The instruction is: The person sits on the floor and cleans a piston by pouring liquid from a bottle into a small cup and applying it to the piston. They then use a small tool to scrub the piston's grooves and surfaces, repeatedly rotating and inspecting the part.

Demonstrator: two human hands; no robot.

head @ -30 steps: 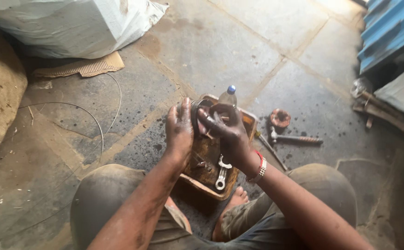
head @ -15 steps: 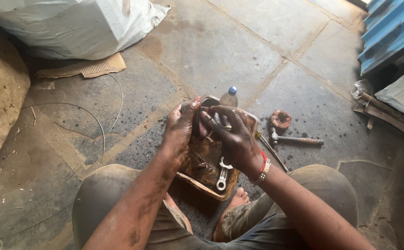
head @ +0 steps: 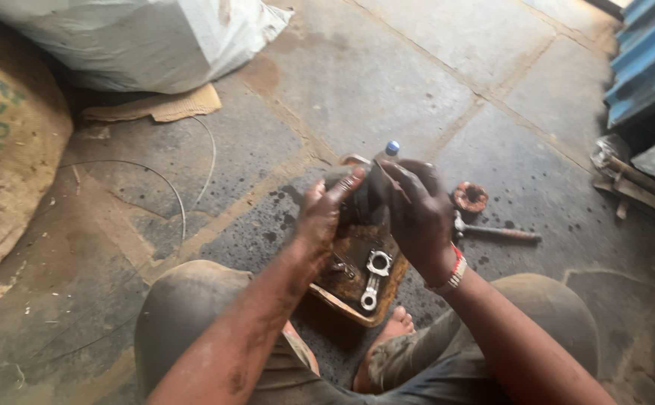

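My left hand and my right hand are cupped around a dark, greasy round metal part, held between them above a rusty oil-filled tray. Both hands are smeared black. The part is mostly hidden by my fingers. A shiny connecting rod lies in the tray below my hands. Behind my right hand only the blue cap of a plastic bottle shows.
A hammer and a rusty ring-shaped part lie on the stone floor to the right. A burlap sack sits at left, a white sack at top, thin wire on the floor, blue sheet metal at right.
The view has shifted so everything sits further right. My hands have closed more tightly around the part, and my right hand now covers most of the bottle.
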